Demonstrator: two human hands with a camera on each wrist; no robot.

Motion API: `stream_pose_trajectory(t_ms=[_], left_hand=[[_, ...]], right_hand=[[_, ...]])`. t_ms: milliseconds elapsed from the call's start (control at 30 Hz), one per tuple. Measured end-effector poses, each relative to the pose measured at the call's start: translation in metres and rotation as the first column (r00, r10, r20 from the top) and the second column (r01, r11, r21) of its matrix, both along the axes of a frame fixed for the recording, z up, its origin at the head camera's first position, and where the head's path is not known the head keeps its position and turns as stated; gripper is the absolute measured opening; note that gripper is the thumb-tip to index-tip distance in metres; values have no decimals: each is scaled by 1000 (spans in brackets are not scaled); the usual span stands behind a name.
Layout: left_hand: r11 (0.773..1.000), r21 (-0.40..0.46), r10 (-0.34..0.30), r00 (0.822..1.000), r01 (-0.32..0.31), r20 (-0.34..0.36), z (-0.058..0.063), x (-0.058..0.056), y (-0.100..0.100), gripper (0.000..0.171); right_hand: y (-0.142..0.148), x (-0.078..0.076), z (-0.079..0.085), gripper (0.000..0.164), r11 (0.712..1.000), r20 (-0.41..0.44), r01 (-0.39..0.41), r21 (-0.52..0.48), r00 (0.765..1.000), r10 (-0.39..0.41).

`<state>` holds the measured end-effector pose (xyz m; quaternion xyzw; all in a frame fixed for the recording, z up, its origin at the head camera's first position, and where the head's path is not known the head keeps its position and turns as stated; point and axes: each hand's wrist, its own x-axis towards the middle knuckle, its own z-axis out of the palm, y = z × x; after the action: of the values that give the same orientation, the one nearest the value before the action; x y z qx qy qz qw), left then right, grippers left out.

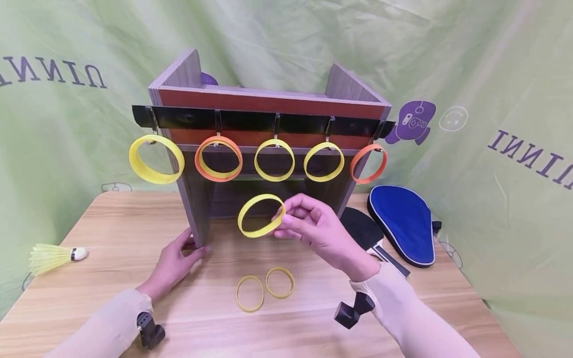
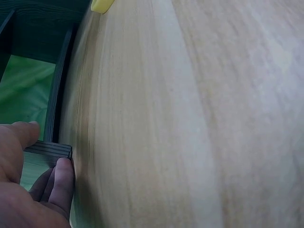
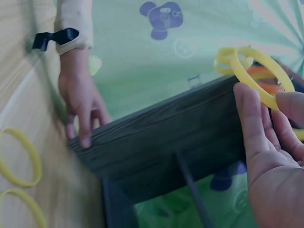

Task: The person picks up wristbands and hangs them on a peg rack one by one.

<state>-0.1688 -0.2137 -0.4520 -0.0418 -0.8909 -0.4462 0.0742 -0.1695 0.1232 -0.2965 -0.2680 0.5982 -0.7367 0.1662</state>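
My right hand (image 1: 320,231) pinches a yellow ring (image 1: 258,233) between thumb and fingers, in front of the shelf unit's opening. The right wrist view shows the same held ring (image 3: 246,81) close up. Low at the front, my left hand (image 1: 176,261) grips the bottom corner of the wooden shelf unit's left side panel (image 1: 195,209), thumb on one face and fingers on the other. A black strip (image 1: 248,121) across the shelf front carries several hooks. From them hang yellow rings, such as the leftmost (image 1: 154,177), and orange ones, such as the rightmost (image 1: 353,166).
Two more yellow rings, a left one (image 1: 237,293) and a right one (image 1: 280,297), lie on the wooden table (image 1: 201,328). A shuttlecock (image 1: 55,256) lies at far left. To the right are a black paddle (image 1: 358,226) and a blue paddle case (image 1: 400,221). Green cloth hangs behind.
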Motion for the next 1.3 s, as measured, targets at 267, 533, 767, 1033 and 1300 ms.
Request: stream_pose_trajectory(t_ms=[267, 533, 767, 1033, 1300], left_hand=[[1000, -4, 1, 1000, -1, 0, 0, 2, -3, 62], [1000, 6, 5, 1000, -5, -2, -3, 5, -2, 60], [1000, 11, 6, 1000, -6, 6, -4, 4, -1, 62], [1000, 10, 6, 1000, -7, 10, -4, 2, -2, 64], [1000, 15, 3, 1000, -3, -14, -2, 1, -1, 62]], right_hand=[[-10, 4, 21, 15, 985, -14, 81, -150, 996, -84], [-15, 3, 31, 18, 955, 21, 169, -244, 985, -169], [-23, 3, 37, 26, 918, 44, 287, -273, 957, -286], [-30, 0, 37, 22, 903, 67, 331, -274, 943, -326], [-33, 0, 36, 17, 905, 89, 342, -254, 940, -331]])
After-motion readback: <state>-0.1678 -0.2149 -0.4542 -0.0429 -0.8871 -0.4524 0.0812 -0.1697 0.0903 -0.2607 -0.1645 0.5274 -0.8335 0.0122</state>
